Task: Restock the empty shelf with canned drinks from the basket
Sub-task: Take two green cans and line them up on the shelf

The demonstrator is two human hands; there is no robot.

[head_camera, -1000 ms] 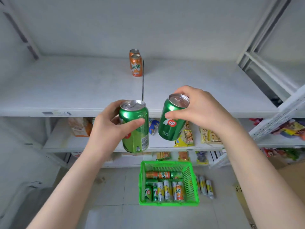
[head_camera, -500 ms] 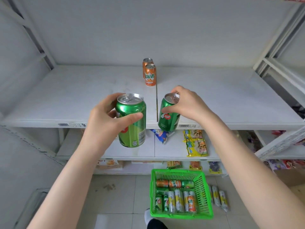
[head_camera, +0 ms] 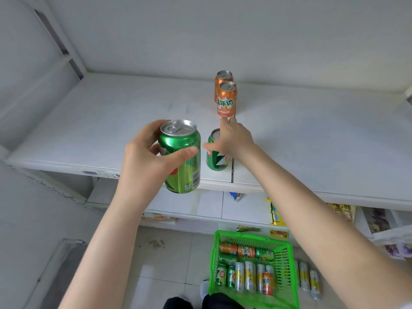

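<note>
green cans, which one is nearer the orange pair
The green can in the right hand, just before the orange cans; the left hand holds the other green can at the shelf front.

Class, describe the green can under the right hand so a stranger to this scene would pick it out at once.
Start at the wide white shelf. Near its front edge, in line with two orange cans further back, stands a green can with the right hand gripping its top. Unlike the other green can, which the left hand holds in the air, it rests on the shelf.
</note>
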